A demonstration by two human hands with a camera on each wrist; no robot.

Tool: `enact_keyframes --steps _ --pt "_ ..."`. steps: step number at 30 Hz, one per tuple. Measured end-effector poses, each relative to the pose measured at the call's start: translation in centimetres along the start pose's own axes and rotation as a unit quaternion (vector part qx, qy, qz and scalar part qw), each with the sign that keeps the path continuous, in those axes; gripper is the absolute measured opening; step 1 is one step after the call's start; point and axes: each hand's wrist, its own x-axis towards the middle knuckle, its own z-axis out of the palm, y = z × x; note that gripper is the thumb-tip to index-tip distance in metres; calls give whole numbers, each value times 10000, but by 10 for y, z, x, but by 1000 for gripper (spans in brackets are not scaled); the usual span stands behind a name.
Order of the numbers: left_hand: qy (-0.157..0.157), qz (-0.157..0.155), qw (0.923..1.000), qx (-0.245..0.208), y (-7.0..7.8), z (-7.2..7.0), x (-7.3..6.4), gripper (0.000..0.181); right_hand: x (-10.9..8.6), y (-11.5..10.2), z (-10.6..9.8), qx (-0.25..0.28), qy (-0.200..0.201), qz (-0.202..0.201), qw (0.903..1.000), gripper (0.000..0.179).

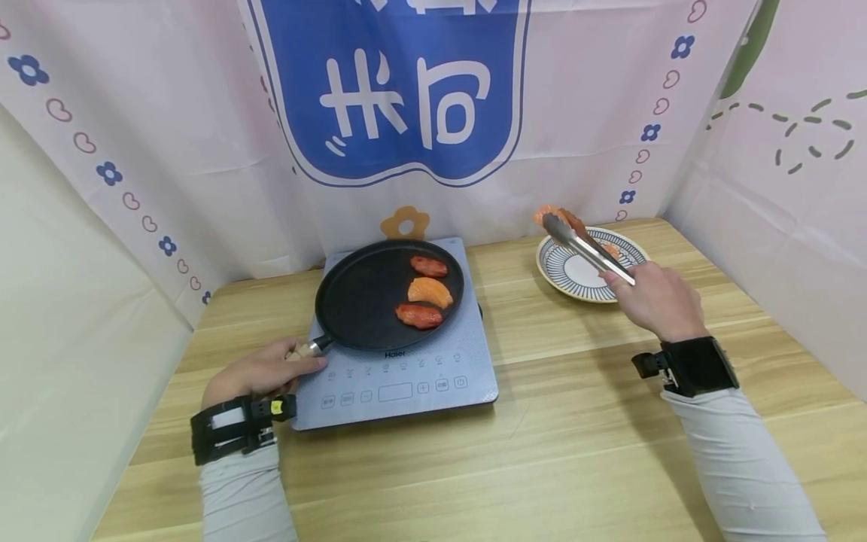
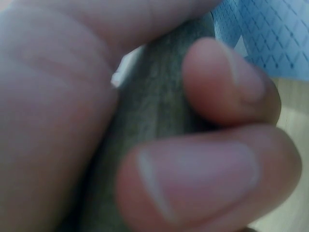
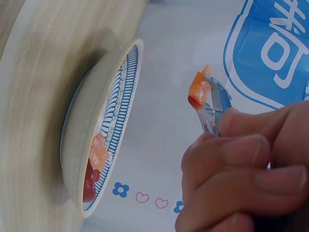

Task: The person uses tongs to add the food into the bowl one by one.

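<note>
1. Pale printed drapes [image 1: 203, 143] with a blue emblem hang behind a wood-grain table [image 1: 542, 459].
2. At the left, the left hand [image 1: 257, 369] grips the wooden handle [image 1: 298, 352] of a black frying pan [image 1: 359, 301]; the left wrist view shows its fingers curled round the wood.
3. That pan sits on a Haier induction cooktop [image 1: 400, 376]; whether it is switched on cannot be told.
4. Along the pan's right side lie three food pieces: an upper red piece [image 1: 429, 266], an orange piece [image 1: 430, 292] and a lower red piece [image 1: 419, 315]. They are well to the right of the left hand, and the pan's left half is bare.
5. Farther right, a blue-patterned plate [image 1: 579, 286] bears at least an orange chunk [image 3: 99, 152] and a red chunk [image 3: 90, 183].
6. Above the plate, metal tongs [image 1: 599, 260] pinch an orange morsel [image 3: 199, 89], lifted clear of both pan and plate.
7. At the far right, the right hand [image 1: 660, 299] holds the tongs with bent fingers, beside the plate.
8. Food handling looks partway along: three pieces are in the pan, one is in mid-air, and the chunks on the plate seem left to deal with.
</note>
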Motion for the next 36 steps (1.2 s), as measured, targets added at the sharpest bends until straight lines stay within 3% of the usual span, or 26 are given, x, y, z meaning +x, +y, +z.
enact_keyframes --steps 36 --pt "60 -52 10000 9 0 1 -1 41 -10 -22 -4 -49 168 -307 9994 61"
